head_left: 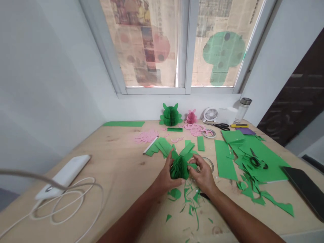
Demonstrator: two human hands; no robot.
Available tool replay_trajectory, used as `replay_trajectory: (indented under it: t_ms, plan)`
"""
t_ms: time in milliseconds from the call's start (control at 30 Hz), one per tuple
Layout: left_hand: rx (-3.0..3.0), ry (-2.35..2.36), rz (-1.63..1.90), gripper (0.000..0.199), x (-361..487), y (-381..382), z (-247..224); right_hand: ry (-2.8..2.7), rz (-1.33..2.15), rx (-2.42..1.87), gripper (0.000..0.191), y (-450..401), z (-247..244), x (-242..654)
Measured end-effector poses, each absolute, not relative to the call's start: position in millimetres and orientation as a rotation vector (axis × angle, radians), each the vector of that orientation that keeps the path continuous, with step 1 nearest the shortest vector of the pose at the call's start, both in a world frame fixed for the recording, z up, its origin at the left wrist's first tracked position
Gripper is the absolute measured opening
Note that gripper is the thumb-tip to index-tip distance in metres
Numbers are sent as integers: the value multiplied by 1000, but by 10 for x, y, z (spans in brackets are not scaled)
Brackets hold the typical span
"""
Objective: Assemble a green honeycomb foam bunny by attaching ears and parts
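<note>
A round green folded-paper figure (179, 167) with leaf-like pieces on top stands between my hands at the middle of the table. My left hand (166, 175) is wrapped round its left side, thumb low at the front. On the right side, my right hand (204, 173) pinches a small green paper piece (192, 166) against the figure. Green strips (162, 145) lie just behind, and a roll of tape (209, 163) sits partly behind my right hand. Thin green scraps (191, 202) are scattered in front.
Against the wall stand a finished-looking green paper figure (170, 115), a pink one (191, 117), a small fan (210, 114) and a bottle (243, 109). Scissors (254, 162) lie on green sheets (272, 162) at right, near a dark tablet (305, 190). A white power strip (63, 176) and cable lie left.
</note>
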State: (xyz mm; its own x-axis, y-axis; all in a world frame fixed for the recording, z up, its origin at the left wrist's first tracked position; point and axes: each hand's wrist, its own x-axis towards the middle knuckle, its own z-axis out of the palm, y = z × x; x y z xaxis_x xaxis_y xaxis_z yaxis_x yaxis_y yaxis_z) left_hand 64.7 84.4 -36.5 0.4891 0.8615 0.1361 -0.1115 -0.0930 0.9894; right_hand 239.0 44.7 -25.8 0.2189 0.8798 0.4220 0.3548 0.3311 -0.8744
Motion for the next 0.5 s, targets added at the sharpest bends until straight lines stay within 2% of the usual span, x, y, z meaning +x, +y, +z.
replay_trajectory:
  t_ms: [233, 500]
  plan:
    - [1397, 752, 934, 117, 660, 832, -310, -1351, 528, -1243, 34, 439, -217, 2372]
    - [1478, 747, 938, 102, 659, 844, -276, -1435, 585, -1262, 43, 440, -191, 2403]
